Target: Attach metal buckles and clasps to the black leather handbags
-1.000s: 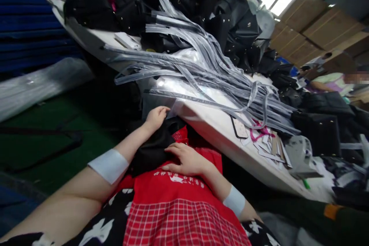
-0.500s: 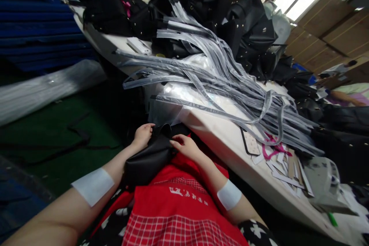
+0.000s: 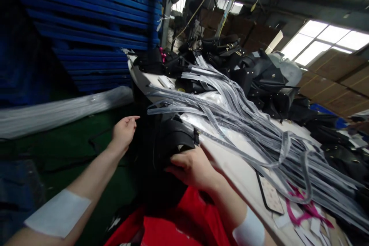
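A black leather-like bag (image 3: 176,135) with a curved strap or flap stands upright in front of me, beside the table edge. My right hand (image 3: 191,167) grips its near side, thumb and fingers pressed together on the dark material. To the left, apart from the bag, my left hand (image 3: 124,132) hovers over the dark floor with curled, pinched fingers and one fingertip pointing right. Whatever it might hold is too small to make out. Long grey strips in clear plastic (image 3: 230,117) lie across the table just beyond the bag.
The white table (image 3: 221,161) runs diagonally to my right. A phone (image 3: 271,194), pink ribbon (image 3: 307,207) and paper strips lie on it. Black bags (image 3: 265,73) are heaped behind. Blue stacked pallets (image 3: 100,27) and a plastic-wrapped bundle (image 3: 66,109) are at left.
The bag has moved from my lap up and forward to the table's edge. My left hand has come off it and moved left; the right hand still holds it. My view has tilted up.
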### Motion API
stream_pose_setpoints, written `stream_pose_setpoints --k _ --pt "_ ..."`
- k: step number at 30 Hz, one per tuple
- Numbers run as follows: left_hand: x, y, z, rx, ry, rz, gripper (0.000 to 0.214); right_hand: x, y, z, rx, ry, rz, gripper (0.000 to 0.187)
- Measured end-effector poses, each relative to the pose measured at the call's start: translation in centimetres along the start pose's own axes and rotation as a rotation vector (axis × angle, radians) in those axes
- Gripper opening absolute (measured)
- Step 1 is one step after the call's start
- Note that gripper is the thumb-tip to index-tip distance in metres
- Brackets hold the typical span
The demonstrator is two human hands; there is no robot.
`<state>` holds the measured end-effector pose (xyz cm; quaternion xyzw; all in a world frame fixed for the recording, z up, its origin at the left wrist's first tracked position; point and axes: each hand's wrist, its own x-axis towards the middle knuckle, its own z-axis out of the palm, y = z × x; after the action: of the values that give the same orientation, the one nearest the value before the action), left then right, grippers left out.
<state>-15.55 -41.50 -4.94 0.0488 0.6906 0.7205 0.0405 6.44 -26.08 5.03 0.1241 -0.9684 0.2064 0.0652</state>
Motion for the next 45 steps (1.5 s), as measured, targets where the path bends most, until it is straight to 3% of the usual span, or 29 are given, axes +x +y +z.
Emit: stream_pose_setpoints --k 3,5,8,11,15,19,23,25,27,28,31,32,33,36,39,42,45 --pt "1.3 2.1 -0.4 0.060 -0.029 0.066 0.037 -1.1 -2.4 -4.0 -0.294 -0.062 -0.205 0.019" --pt "1.3 2.4 -0.1 0.111 -0.089 0.070 0.040 -2.5 -3.1 -4.5 -0.399 -0.130 -0.218 0.018" --pt "-0.1 1.7 0.8 0.167 -0.250 0.029 0.040 -5.4 -2.1 -2.7 -0.455 -0.252 -0.148 0.018" --pt "-2.6 0.6 1.9 0.245 -0.489 -0.011 0.042 -8.6 0.1 0.1 -0.488 -0.343 -0.047 0.021" --pt "-5.2 0.2 3.5 0.312 -0.700 -0.042 0.053 -11.6 1.8 2.0 -0.441 -0.306 0.123 0.019" --pt "-5.8 1.2 5.2 0.424 -0.778 0.080 0.053 -12.6 1.0 1.9 -0.194 -0.175 0.184 0.015" --pt "-6.7 2.2 6.4 0.715 -0.861 0.205 0.043 -12.4 -0.2 0.3 0.275 0.056 0.278 0.061" --pt "-8.0 2.3 6.6 0.800 -0.919 0.213 0.041 -11.7 -0.4 -1.0 0.606 0.116 0.309 0.054" --pt "-9.7 2.5 6.7 0.805 -0.962 0.220 0.040 -10.6 -0.3 -2.2 0.935 -0.016 0.282 0.044" --pt "-10.7 2.6 6.7 0.798 -0.975 0.229 0.040 -9.9 0.0 -2.6 1.073 -0.187 0.252 0.047" --pt "-13.2 3.0 6.7 0.807 -1.005 0.243 0.043 -7.9 1.5 -2.6 1.311 -0.867 0.159 0.054" --pt "-13.9 3.2 6.8 0.822 -1.017 0.247 0.045 -7.4 2.2 -2.2 1.355 -1.002 0.163 0.054" --pt "-14.4 3.4 6.8 0.839 -1.025 0.254 0.046 -7.0 2.9 -1.6 1.397 -1.058 0.192 0.054" --pt "-15.4 3.7 6.9 0.895 -1.014 0.297 0.045 -6.8 4.3 0.2 1.508 -0.981 0.285 0.055" --pt "-16.1 3.8 6.7 0.901 -1.009 0.330 0.045 -7.2 3.7 0.6 1.529 -0.867 0.160 0.054" --pt "-16.9 3.5 6.6 0.861 -0.999 0.407 0.047 -7.4 1.5 -0.5 1.426 -0.781 -0.006 0.048" --pt "-16.8 3.0 7.0 0.892 -0.992 0.464 0.048 -8.0 -0.4 -1.0 1.428 -0.723 -0.047 0.043"
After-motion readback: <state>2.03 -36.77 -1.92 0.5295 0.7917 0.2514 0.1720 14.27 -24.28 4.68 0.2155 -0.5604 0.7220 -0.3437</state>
